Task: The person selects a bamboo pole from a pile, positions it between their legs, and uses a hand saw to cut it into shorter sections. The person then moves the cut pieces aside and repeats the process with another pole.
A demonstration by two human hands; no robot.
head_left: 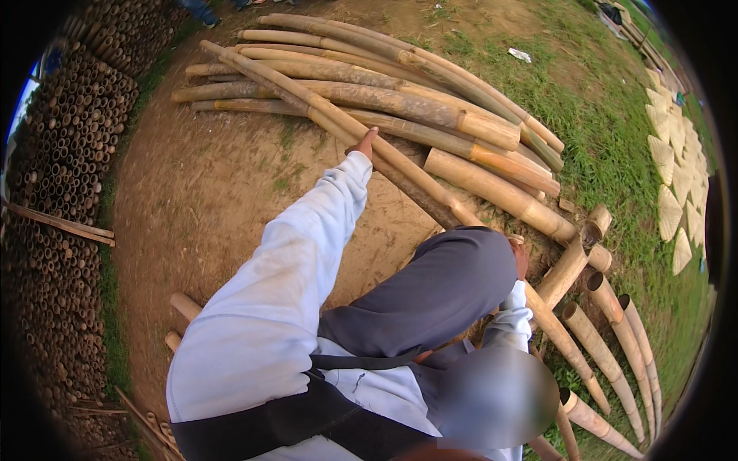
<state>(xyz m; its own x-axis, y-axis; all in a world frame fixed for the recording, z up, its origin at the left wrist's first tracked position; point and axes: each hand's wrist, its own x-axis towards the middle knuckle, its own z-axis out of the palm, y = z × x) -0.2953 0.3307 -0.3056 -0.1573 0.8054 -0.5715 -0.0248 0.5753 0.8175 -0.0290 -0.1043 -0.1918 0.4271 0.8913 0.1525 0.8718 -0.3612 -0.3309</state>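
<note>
A long, pale tan bamboo pole (411, 172), smooth with faint joints, slants from the upper left toward the centre, a darker length (419, 198) close along its lower side. The left hand (363, 144) grasps it above centre, thumb uppermost. Thick, mottled poles (430, 98) lie behind it across the top; hollow cut lengths (607, 361) fan out at lower right. A bent grey-trousered knee (469, 265) blocks the pole's near stretch and part of the right hand (520, 260) (whether that one grips, I cannot tell). A round patch at lower right is blurred.
</note>
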